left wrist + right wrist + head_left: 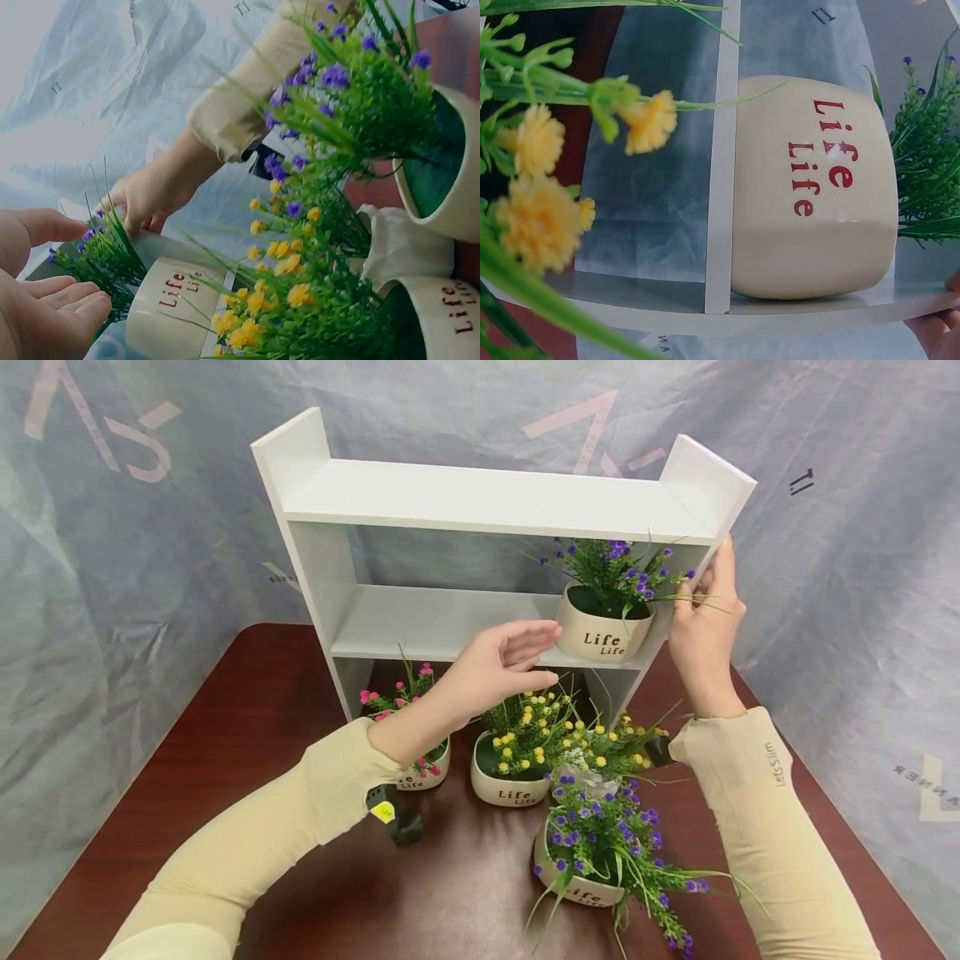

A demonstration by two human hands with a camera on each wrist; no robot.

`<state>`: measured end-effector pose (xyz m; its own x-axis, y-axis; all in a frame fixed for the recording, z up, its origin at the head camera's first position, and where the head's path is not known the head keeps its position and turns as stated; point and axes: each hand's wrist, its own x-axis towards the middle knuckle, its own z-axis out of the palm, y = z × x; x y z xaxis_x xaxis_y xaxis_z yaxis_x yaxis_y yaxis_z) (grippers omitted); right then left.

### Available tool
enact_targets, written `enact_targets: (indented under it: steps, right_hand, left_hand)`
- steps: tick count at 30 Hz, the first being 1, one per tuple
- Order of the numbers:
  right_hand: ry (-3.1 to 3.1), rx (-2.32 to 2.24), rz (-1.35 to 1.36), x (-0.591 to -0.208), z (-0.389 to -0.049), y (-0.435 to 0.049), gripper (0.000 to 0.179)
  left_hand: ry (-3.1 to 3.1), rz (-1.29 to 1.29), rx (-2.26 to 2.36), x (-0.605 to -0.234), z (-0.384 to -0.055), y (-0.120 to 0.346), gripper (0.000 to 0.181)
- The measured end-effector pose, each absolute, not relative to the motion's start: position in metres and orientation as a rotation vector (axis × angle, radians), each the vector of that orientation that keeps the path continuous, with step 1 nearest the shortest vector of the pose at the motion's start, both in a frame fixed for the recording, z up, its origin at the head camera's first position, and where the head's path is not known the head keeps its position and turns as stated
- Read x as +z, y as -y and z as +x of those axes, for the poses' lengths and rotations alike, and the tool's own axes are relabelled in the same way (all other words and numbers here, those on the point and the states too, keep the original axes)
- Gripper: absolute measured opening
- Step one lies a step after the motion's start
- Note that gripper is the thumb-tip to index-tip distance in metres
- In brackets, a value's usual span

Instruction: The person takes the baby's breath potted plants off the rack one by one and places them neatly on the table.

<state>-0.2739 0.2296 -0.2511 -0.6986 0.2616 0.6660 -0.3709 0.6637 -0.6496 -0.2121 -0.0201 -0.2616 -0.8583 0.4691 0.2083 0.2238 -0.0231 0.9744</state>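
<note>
A cream pot lettered "Life" (600,635) with purple flowers (617,572) stands upright at the right end of the white shelf unit's (450,618) middle board. My left hand (498,664) is held just left of this pot, fingers straight and thumb apart; whether the fingertips touch it I cannot tell. With my right hand (708,618) I grip the front edge of the unit's right side panel, next to the pot. In the right wrist view the pot (810,187) sits on the board, and only part of my right hand (937,330) shows at the corner.
Before the unit, on the dark red table (330,893), stand a pink-flowered pot (427,772), a yellow-flowered pot (510,789), a white pot (588,781) with yellow flowers and, nearest, another purple-flowered pot (581,889). Grey cloth (135,568) hangs behind and at both sides.
</note>
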Motion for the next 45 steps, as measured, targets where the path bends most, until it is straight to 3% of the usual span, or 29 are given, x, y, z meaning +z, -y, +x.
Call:
enact_targets:
  steps: [8, 27, 45]
  right_hand:
    - [2.106, 1.020, 0.051, -0.249, -0.271, -0.235, 0.061]
    - [2.112, 0.999, 0.044, -0.251, -0.273, -0.233, 0.060]
    - [2.115, 1.002, 0.036, -0.252, -0.274, -0.235, 0.060]
  left_hand:
    - [-2.153, 0.647, 1.957, -0.257, -0.242, 0.002, 0.066]
    - [-2.316, 0.524, 1.693, -0.260, -0.293, -0.010, 0.097]
    - [-2.311, 0.569, 1.684, -0.275, -0.314, -0.023, 0.098]
